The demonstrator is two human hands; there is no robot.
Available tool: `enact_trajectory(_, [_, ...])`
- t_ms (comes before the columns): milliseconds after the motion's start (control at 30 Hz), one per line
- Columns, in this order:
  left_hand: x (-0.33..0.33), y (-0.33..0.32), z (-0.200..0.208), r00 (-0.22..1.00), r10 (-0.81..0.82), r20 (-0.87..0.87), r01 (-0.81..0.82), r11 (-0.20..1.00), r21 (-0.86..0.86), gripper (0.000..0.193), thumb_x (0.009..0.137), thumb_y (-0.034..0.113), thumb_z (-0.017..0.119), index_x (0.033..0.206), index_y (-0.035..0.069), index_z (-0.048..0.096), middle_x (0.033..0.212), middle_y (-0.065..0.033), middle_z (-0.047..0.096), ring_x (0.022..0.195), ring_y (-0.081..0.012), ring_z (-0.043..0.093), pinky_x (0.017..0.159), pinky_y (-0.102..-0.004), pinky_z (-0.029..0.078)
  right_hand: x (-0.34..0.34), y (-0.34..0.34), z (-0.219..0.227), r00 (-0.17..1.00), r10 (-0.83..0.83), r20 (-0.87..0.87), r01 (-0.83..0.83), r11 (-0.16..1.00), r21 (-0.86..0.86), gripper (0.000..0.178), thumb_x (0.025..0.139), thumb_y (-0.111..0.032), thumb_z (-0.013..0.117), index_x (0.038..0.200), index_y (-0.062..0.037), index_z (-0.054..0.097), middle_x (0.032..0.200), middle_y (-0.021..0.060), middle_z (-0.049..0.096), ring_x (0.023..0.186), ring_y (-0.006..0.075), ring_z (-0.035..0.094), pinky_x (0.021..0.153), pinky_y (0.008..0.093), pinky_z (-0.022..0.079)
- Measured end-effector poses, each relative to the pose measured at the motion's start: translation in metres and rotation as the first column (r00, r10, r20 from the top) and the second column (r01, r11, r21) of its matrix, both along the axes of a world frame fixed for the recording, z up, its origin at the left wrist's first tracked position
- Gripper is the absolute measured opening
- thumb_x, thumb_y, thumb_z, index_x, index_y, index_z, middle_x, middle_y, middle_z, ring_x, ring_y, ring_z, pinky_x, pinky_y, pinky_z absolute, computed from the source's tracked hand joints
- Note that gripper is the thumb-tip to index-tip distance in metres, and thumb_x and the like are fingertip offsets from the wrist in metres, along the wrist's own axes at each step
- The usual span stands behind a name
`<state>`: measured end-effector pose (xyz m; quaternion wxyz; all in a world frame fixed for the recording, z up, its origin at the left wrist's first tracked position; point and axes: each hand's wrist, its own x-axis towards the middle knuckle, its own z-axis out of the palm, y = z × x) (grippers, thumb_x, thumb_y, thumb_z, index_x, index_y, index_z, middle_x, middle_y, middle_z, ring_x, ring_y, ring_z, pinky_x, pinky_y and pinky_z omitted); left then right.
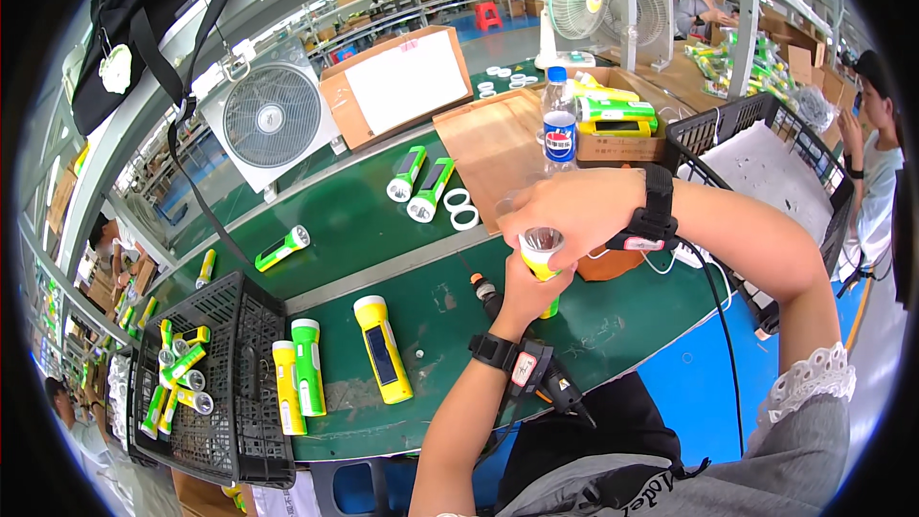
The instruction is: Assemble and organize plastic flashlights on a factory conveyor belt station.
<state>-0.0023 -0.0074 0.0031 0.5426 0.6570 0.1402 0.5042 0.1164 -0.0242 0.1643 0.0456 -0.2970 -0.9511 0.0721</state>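
My left hand (532, 295) is closed round the body of a yellow and green flashlight (542, 241), held upright over the bench's near side with its silver reflector facing up. From above, my right hand (586, 209) closes at the flashlight's head, its thumb and fingers on either side of the reflector. Something clear shows by the right fingertips, too small to make out. Left of my hands a yellow flashlight (383, 349) with a dark panel lies on the green bench. Beyond it are a green flashlight (308, 367) and another yellow one (287, 388). A dark tool with an orange tip (486, 295) is beside my left wrist.
A black crate (239, 373) holding small flashlights stands at the left. White rings (465, 218) and green flashlights (430, 189) lie on the far belt. Behind my right hand stand a bottle (558, 120) and a full carton (622, 147). Another crate (833, 168) is at right.
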Motion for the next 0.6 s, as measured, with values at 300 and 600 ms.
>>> enact_trajectory(300, [-0.001,0.005,-0.008,0.999,0.013,-0.053,-0.013,1.000,-0.002,0.038,0.067,0.006,0.070,0.099,0.001,0.051,0.091,-0.0055,0.061,0.082,-0.0125,0.058,0.073,-0.0270,0.046,-0.007,-0.009,0.004,0.970,-0.228,0.080,0.228,0.974,0.007,0.032,0.064,-0.029,0.067,0.084,-0.0079,0.054,0.072,0.0123,0.059,0.067,0.0342,0.059,0.057,0.0427,0.045])
enact_trajectory(600, [0.000,0.005,-0.007,0.997,0.031,-0.067,-0.029,0.999,0.021,0.043,0.067,0.005,0.071,0.103,0.000,0.049,0.094,-0.0068,0.060,0.085,-0.0140,0.058,0.075,-0.0278,0.046,-0.012,-0.009,-0.001,0.957,-0.256,0.135,0.238,0.962,0.134,0.035,0.066,-0.036,0.065,0.084,-0.0083,0.055,0.069,0.0136,0.059,0.063,0.0335,0.060,0.053,0.0415,0.046])
